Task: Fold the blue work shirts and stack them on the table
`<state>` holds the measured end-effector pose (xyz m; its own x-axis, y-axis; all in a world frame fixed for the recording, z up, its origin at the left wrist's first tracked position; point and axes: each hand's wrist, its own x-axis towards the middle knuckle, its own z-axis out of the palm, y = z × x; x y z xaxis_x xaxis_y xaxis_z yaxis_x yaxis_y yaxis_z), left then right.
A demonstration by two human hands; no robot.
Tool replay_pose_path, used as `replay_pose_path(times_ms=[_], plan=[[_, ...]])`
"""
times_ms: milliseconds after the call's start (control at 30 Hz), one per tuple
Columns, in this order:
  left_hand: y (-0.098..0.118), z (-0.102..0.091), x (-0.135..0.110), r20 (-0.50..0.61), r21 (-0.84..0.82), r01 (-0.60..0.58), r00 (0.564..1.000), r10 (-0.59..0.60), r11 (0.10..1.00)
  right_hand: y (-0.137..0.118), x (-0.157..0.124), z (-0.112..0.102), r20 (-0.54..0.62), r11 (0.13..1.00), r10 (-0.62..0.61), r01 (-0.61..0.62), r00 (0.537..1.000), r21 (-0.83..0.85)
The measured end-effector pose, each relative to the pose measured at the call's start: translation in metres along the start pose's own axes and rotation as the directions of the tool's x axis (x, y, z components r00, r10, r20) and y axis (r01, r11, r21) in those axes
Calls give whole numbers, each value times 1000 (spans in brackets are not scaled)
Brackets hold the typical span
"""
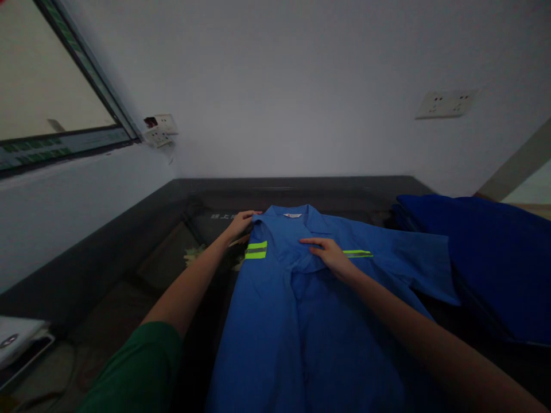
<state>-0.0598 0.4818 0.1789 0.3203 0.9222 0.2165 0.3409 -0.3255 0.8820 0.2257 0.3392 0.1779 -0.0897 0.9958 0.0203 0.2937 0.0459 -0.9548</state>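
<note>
One blue shirt [301,321] lay front-up along the middle of the dark table [129,252], collar toward its far edge. The left hand [241,222] pinched the shirt's shoulder, and the right hand [329,255] rested open and flat on the chest. One dark blue pile [482,252] sat at the right edge, under a white wall [293,86].

The shirt [301,321] is plain bright blue crossed at the chest by stripes [256,250] of fluorescent yellow-green with a grey band through the middle (its collar label [293,215] is white with red), the heap of cloth [486,258] a deeper blue, the table [129,252] black, the sleeve [138,373] green.
</note>
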Motion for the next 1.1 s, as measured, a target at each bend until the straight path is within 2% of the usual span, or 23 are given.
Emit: replay_pose_path(times_ms=[167, 267, 333, 400, 533, 733, 867, 933, 1000, 1033, 1100], plan=[[-5, 13, 14, -20, 31, 24, 1000, -23, 999, -10, -34, -8, -68, 997, -55, 58, 996, 47], [-8, 8, 24, -28, 113, 17, 1000, -14, 993, -9, -54, -11, 28, 993, 60, -62, 998, 100], [-10, 4, 28, -32, 183, 13, 999, -7, 983, -6, -63, -10, 124, 969, 185, -201, 975, 140], [-13, 2, 29, -17, 251, 3, 1000, 1, 968, -4, -66, -7, 168, 937, 270, -299, 948, 178], [-17, 3, 25, 60, 388, -32, 998, 10, 921, -8, -66, 1, 123, 946, 246, -266, 961, 184], [-17, 14, 26, 65, 610, -24, 998, -20, 792, -23, -69, 1, 87, 990, 114, -106, 990, -99], [-12, 21, 29, 67, 694, -42, 998, -6, 719, -22, -76, -6, 69, 945, 24, 0, 997, -327], [-9, 22, 29, 53, 713, -50, 998, 18, 699, -22, -81, -6, 4, 877, -33, 31, 999, -479], [-9, 19, 28, 35, 720, -50, 999, 36, 693, -27, -88, -2, -65, 765, -157, 80, 986, -639], [-9, 17, 27, 26, 719, -47, 999, 40, 694, -31, -92, 2, -66, 700, -228, 117, 971, -705], [-12, 11, 27, 9, 712, -37, 999, 43, 702, -39, -95, 14, 13, 575, -323, 207, 946, -791]])
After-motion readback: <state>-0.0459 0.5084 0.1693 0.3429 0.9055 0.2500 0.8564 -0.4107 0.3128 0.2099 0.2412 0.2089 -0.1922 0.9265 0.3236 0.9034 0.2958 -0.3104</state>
